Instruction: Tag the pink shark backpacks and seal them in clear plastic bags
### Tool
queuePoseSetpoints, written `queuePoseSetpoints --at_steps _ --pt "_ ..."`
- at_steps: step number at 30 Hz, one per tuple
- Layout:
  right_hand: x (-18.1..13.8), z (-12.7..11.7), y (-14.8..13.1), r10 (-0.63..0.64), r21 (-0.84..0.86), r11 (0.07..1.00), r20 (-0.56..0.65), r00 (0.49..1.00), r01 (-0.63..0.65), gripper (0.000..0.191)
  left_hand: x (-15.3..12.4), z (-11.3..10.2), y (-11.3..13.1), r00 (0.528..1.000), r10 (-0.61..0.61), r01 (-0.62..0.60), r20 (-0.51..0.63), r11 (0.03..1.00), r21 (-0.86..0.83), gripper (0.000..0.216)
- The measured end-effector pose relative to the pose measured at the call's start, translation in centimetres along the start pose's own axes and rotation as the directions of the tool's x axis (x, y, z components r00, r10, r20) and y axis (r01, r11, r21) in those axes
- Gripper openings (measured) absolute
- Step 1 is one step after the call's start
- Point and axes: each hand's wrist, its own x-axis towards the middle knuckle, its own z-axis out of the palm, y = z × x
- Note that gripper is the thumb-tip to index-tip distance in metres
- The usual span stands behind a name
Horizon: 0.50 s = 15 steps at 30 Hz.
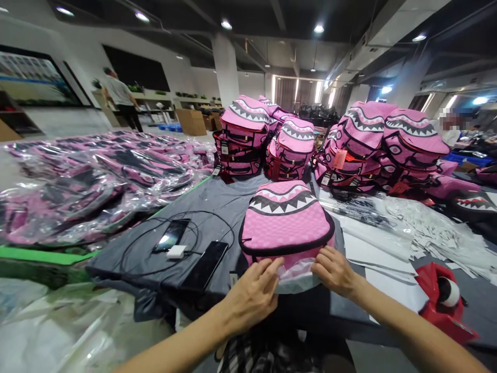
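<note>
A pink backpack with a black-and-white zigzag teeth pattern lies flat on the grey table in front of me. Clear plastic film sticks out at its near edge. My left hand rests on that near edge, fingers curled onto the plastic. My right hand presses on the same edge at the right, fingers bent over the backpack's rim. Both hands touch the backpack and the film.
Two phones with a white charger and cables lie to the left. Bagged pink backpacks cover the left table. Unbagged ones are piled behind. Paper sheets and a red tape dispenser are to the right. A person stands far left.
</note>
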Motion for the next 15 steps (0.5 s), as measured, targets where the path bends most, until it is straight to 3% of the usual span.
queuePoseSetpoints --at_steps 3,5,8,11,14,15 --pt "-1.0 1.6 -1.7 0.156 0.042 0.988 -0.153 0.976 -0.152 0.022 -0.2 0.9 0.5 0.988 -0.058 0.064 -0.142 0.997 0.036 0.015" --pt "-1.8 2.2 -2.6 0.209 0.074 0.977 -0.101 0.973 -0.202 0.012 -0.3 1.5 0.3 0.967 -0.141 0.152 -0.211 0.988 0.034 0.017" --pt "-3.0 2.8 -3.0 0.142 0.073 0.987 0.014 0.99 -0.142 0.009 -1.4 2.2 0.5 0.947 -0.208 0.219 -0.247 0.976 0.017 0.019" --pt "-4.6 4.0 -2.9 0.071 0.024 0.997 0.043 0.997 -0.072 0.018 -3.5 2.9 1.8 0.957 -0.229 0.23 -0.179 0.973 -0.016 0.016" --pt "-6.5 5.5 -3.4 0.189 -0.05 0.981 0.028 0.982 -0.187 0.022 -5.7 3.8 3.4 0.969 -0.243 0.24 -0.048 0.969 -0.066 0.002" --pt "-7.0 5.9 -3.6 0.233 -0.054 0.971 0.025 0.972 -0.231 0.022 -6.3 4.1 3.9 0.971 -0.236 0.234 -0.019 0.968 -0.088 0.011"
